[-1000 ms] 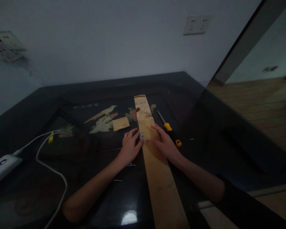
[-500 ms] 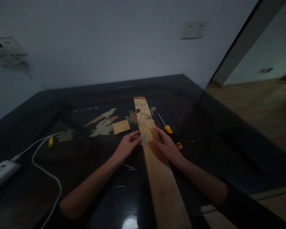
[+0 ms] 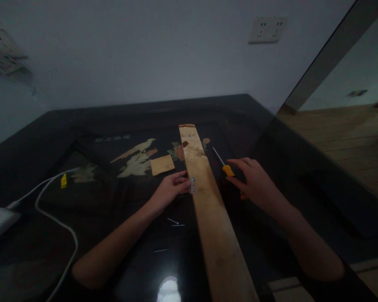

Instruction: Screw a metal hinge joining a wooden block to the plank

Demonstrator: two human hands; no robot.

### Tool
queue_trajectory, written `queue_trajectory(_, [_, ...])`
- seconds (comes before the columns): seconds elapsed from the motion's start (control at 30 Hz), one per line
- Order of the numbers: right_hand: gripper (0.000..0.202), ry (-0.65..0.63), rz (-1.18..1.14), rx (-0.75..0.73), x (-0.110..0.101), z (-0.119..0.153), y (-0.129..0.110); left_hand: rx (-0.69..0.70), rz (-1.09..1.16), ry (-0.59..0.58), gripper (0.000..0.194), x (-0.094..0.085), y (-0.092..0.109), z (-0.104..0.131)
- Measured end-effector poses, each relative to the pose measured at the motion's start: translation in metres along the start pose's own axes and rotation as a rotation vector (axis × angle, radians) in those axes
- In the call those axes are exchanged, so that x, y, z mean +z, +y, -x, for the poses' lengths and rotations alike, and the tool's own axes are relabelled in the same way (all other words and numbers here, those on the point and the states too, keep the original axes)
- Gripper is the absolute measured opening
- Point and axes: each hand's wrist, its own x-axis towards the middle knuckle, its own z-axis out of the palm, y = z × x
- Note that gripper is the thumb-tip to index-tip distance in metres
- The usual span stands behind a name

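A long wooden plank [image 3: 219, 226] lies lengthwise on the dark table. At its left edge sits a small silver hinge [image 3: 192, 185], partly over the top face. My left hand [image 3: 170, 191] pinches the hinge against that edge, thumb on the metal and fingers beside the plank. To the right of the plank lies a screwdriver [image 3: 228, 170] with a yellow and black handle, its shaft aimed away from me. Over the handle hovers my right hand [image 3: 255, 182], thumb and fingers apart. Part of the handle is hidden behind it.
A square wood piece [image 3: 162, 165] lies left of the plank. Several screws [image 3: 177, 225] are scattered nearer me. A white power strip [image 3: 1, 222] and its cable [image 3: 69, 228] occupy the left side, near a small yellow object [image 3: 64, 181]. The wall stands behind the table.
My right hand has left the plank and moved right to the screwdriver, its fingers spread. My left hand stays at the hinge. The view has shifted slightly.
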Motion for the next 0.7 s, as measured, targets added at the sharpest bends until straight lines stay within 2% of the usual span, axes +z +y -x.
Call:
queue_trajectory(0.1, [0.057, -0.152, 0.184, 0.069, 0.002, 0.004, 0.008, -0.037, 0.018, -0.013, 0.043, -0.002, 0.001, 0.0])
queue_trajectory(0.17, [0.058, -0.236, 0.242, 0.091, 0.007, 0.008, 0.006, -0.042, 0.024, -0.029, 0.043, -0.003, 0.001, 0.0])
queue_trajectory(0.27, [0.059, -0.288, 0.313, 0.114, 0.014, 0.01, 0.0, -0.044, 0.033, -0.055, 0.043, -0.005, 0.001, -0.001])
queue_trajectory(0.53, [0.063, -0.323, 0.238, 0.191, 0.015, 0.004, -0.008, -0.075, 0.06, -0.034, 0.042, -0.007, 0.003, -0.001])
queue_trajectory(0.7, [0.057, -0.146, 0.109, 0.181, 0.006, 0.0, -0.006, -0.043, 0.052, -0.052, 0.041, -0.007, 0.0, -0.001])
